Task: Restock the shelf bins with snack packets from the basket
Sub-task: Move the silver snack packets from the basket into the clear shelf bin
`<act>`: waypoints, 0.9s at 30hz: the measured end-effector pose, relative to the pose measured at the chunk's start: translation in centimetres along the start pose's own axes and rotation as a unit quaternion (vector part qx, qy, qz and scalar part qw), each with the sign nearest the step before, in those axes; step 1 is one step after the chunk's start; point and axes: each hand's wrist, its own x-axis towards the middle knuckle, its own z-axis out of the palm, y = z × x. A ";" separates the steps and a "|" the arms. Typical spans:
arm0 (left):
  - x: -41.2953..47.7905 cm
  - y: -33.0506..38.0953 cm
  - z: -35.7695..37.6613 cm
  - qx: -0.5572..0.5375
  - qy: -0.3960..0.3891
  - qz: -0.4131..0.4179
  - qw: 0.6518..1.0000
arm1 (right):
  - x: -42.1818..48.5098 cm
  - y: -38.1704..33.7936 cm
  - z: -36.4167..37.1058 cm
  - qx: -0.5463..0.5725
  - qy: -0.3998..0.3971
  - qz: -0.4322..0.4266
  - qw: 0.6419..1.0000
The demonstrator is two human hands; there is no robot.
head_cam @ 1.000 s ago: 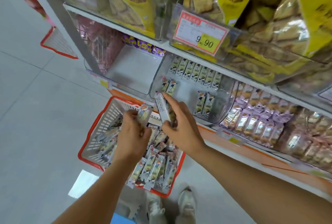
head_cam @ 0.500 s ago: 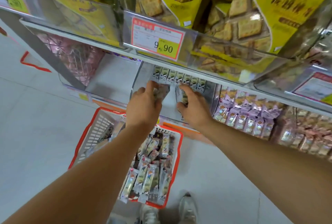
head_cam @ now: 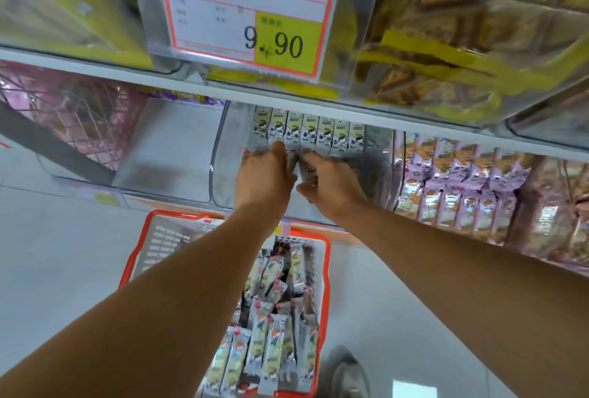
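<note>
The snack packets being placed are inside the clear bin, just in front of the upright row along its back edge. The left hand and right hand each grasp a few, held close together, though blur hides the fingers. Many more packets fill the basket on the floor below. Letting go unevenly could tip the new packets flat, and a knuckle pushed too deep could topple the back row.
</note>
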 end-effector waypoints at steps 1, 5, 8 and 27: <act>0.3 -0.1 0.5 -0.005 -0.007 -0.004 1.000 | 0.1 0.1 0.2 -0.002 -0.001 0.002 1.000; 0.7 -0.5 1.5 -0.015 -0.043 -0.012 0.999 | 0.3 0.7 0.9 0.009 -0.022 0.007 1.000; 0.6 -0.9 1.7 -0.026 -0.083 -0.023 0.996 | 0.4 1.0 1.2 0.001 -0.055 0.004 0.998; -0.4 -2.5 -0.4 0.205 -0.167 0.097 0.959 | -0.2 1.1 1.4 -0.033 -0.124 0.003 0.992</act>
